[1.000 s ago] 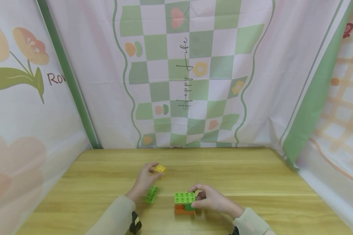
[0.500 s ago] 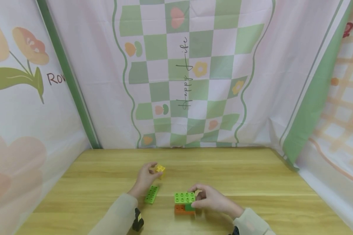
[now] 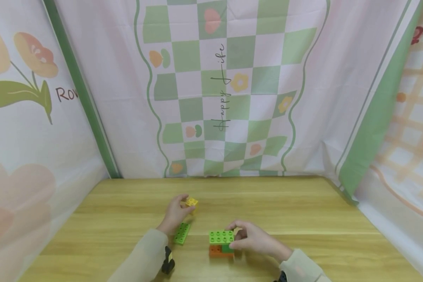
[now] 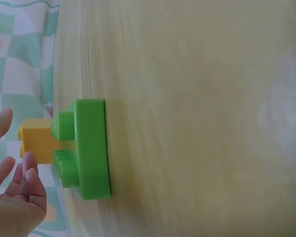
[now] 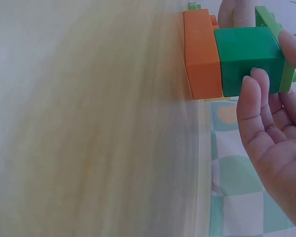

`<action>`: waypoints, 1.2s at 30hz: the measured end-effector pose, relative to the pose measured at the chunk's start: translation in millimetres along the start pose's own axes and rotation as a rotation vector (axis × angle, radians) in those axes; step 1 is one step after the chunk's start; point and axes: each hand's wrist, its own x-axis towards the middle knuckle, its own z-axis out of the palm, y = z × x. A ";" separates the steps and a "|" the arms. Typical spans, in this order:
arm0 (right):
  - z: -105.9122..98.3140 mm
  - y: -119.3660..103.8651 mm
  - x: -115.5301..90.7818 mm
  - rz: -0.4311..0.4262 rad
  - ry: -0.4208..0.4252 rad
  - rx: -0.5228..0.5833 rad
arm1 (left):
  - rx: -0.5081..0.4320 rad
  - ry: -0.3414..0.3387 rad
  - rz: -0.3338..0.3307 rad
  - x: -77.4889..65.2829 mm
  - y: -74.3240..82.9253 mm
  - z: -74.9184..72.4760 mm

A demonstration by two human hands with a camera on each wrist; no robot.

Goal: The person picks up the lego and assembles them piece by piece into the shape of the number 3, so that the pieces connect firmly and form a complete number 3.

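Right grip [image 3: 252, 237] around dark green block [image 5: 240, 48], broad in right wrist view, sliver in head's; left grip [image 3: 174, 215] unclear

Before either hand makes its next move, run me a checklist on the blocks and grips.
1. Yellow block upright: ok, studs up.
2. Left hand gripping it: cannot tell, contact is unclear.
3. Right hand on the stack: ok, at its right end.
4. Light green top block evenly supported: not ok, dark green block under its right part only.
5. Loose green block apart from the stack: ok, flat on the table.
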 end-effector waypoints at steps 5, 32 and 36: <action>-0.1 0.3 0.4 -0.004 -0.001 0.003 | -0.073 -0.009 -0.029 1.0 -1.1 3.1; -0.4 1.5 0.7 0.008 0.001 0.013 | -0.229 -0.033 -0.141 -0.2 -5.2 6.3; -0.5 1.8 0.6 0.007 0.002 0.009 | -0.232 -0.019 -0.141 -0.5 -6.0 6.7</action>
